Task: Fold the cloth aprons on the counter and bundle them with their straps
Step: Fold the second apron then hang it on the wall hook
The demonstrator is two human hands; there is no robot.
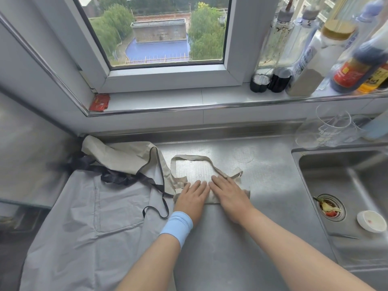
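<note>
A person's left hand [192,196] and right hand [227,193] press side by side, fingers straight and flat and gripping nothing, on a folded beige apron [245,191] near the middle of a stainless-steel worktop [220,244]. The apron's flat strap [190,158] lies in a loose loop toward the back edge, over a dimpled patch of the steel. A pale blue wristband [177,226] circles the left wrist. Just left of the hands, a creased grey apron [84,217] with a stitched patch pocket is spread across the worktop's left side and hangs over its front edge. Narrow black straps [117,177] tangle across its top, one curling into a loop beside the left wrist. Behind it, in the back left corner, a second beige apron [126,156] edged in black lies crumpled, its near edge meeting the folded one's left side. A steel sink [346,179] is set into the right end of the worktop, with food scraps in its round drain strainer [330,208] and a small white dish [371,224] beside that. Clear glassware [327,131] stands at the back right corner. On the tiled window sill [168,101] above, bottles [354,66] of sauces and seasonings crowd the right end, and a red sachet [99,102] lies at the left.
</note>
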